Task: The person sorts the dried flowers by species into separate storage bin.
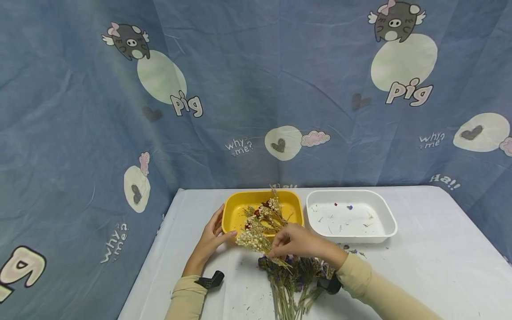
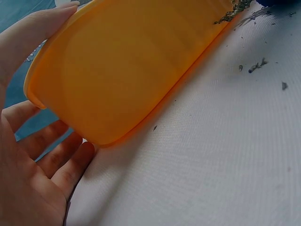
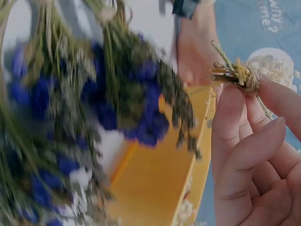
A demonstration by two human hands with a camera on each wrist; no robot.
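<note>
As the fingertips of the right hand [image 1: 294,242] pinch its wound binding, a bunch of dried cream flowers [image 1: 253,239] lies aslant in the head view, blossoms pointing to 10 o'clock and cut stems to 4. Seen from the right wrist, the stem ends jut out past the fingers toward 9 o'clock. The bunch's long axis crosses the near rim of a yellow tray [image 1: 260,193]; whether the two touch cannot be told. At the tray's 8 o'clock corner, the left hand [image 1: 211,238] holds on, thumb along the near rim and the other fingers spread apart against the end wall. Inside the tray rest cream-and-red dried flowers [image 1: 268,215], their stems trailing toward 4 o'clock. Below the right hand, purple-flowered bunches [image 1: 298,269] lie with blooms toward 12 o'clock and stems toward 6, running out of frame. At 3 o'clock from the yellow tray, across a slim gap, stands a white tray [image 1: 342,220] scattered with plant scraps. The white tabletop [image 1: 436,249] spreads widest at 4 o'clock, past that tray; a narrower strip runs at 8 o'clock, outside the left wrist. Blue printed cloth [image 1: 320,98] hangs behind the table's 12 o'clock edge.
</note>
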